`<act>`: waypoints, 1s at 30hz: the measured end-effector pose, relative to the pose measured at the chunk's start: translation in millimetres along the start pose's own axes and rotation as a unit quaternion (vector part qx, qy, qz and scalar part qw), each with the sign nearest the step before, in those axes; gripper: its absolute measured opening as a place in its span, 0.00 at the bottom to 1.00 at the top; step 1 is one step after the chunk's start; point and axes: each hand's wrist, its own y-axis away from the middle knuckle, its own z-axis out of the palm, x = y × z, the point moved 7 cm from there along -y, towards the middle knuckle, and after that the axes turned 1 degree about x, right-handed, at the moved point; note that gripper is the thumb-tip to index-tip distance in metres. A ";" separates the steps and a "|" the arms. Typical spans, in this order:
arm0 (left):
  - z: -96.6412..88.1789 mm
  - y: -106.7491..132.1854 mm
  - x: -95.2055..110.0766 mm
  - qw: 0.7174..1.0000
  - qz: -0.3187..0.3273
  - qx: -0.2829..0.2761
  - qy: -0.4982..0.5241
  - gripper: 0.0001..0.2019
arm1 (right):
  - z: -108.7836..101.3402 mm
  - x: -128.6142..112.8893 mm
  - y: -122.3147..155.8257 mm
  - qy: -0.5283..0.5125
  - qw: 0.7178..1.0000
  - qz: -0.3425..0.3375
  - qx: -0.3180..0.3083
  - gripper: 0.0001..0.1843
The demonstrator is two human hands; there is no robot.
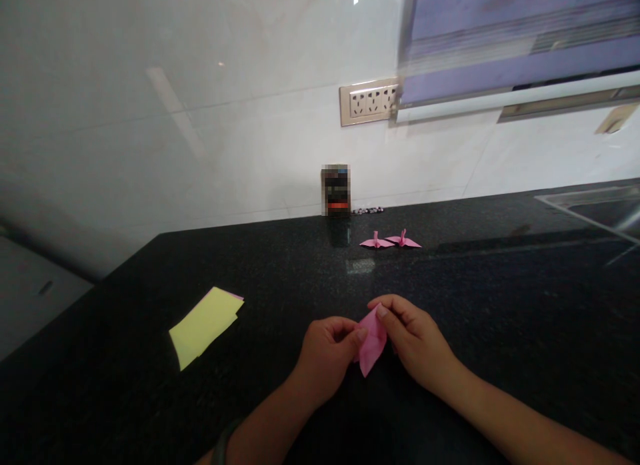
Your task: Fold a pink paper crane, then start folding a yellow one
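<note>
A folded piece of pink paper (373,345) is held between my two hands above the dark countertop. My left hand (330,352) pinches its left edge between thumb and fingers. At the paper's upper right corner, my right hand (413,338) grips it with thumb and forefinger. The paper is creased into a pointed, diamond-like shape, its lower tip pointing down. Farther back lie two finished pink paper cranes, a left crane (377,242) and a right crane (404,240), wings spread and touching or nearly so.
A stack of yellow paper sheets (207,325) lies on the black countertop (280,272) to the left. By the wall stands a small dark blurred box (337,190) beside a patterned strip (369,210). A sink edge (575,208) is at the right; wall sockets (369,102) sit above.
</note>
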 end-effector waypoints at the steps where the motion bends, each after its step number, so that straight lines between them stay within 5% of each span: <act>1: 0.1 -0.1 -0.3 1.000 0.000 -0.001 0.001 0.12 | -0.4 -0.5 -0.5 0.003 1.000 -0.006 0.000 0.10; 9: 10.8 2.9 5.0 0.998 -0.001 -0.062 -0.007 0.10 | 12.4 -3.2 2.1 -0.005 0.995 -0.037 -0.088 0.11; 15: -4.1 0.5 5.6 0.997 -0.033 0.015 0.062 0.13 | -3.6 -17.6 4.8 0.012 0.995 -0.100 -0.024 0.12; 21: -14.7 -1.0 5.7 0.992 -0.018 0.068 0.109 0.14 | 3.2 -45.6 25.0 0.204 0.927 -0.312 -0.033 0.18; 26: -14.8 4.3 13.7 0.995 0.020 0.083 0.052 0.14 | 14.3 -46.1 26.6 0.308 0.884 -0.351 -0.028 0.06; 30: -12.9 6.0 15.8 0.996 0.036 0.079 0.031 0.13 | 17.7 -47.7 24.9 0.305 0.885 -0.349 -0.045 0.05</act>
